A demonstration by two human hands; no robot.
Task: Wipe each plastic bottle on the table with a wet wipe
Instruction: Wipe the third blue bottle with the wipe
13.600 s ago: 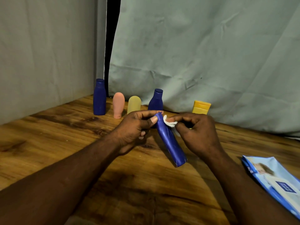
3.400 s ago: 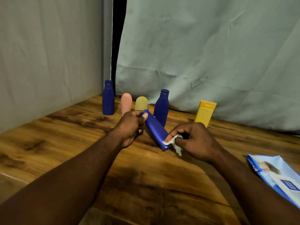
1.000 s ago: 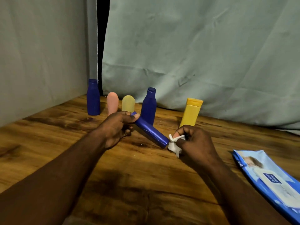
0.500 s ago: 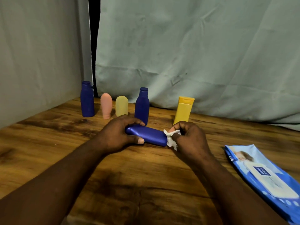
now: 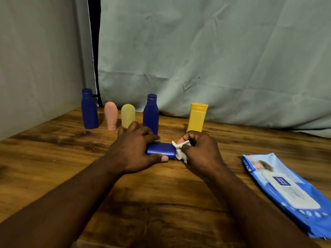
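Both hands worked mid-tabletop [image 5: 53,167] — left hand [image 5: 133,151] palm-down, fingers curled over the blue bottle [image 5: 161,152], which lay on its side, long axis left-right; right hand [image 5: 198,150] pinched a white wipe [image 5: 180,153] against its right end.

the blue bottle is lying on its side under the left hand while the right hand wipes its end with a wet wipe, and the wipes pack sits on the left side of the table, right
Not quite. The head view shows the wipes pack on the right side of the table, not the left. The rest holds: the blue bottle lies on its side under the left hand, and the right hand presses the wet wipe to its end.
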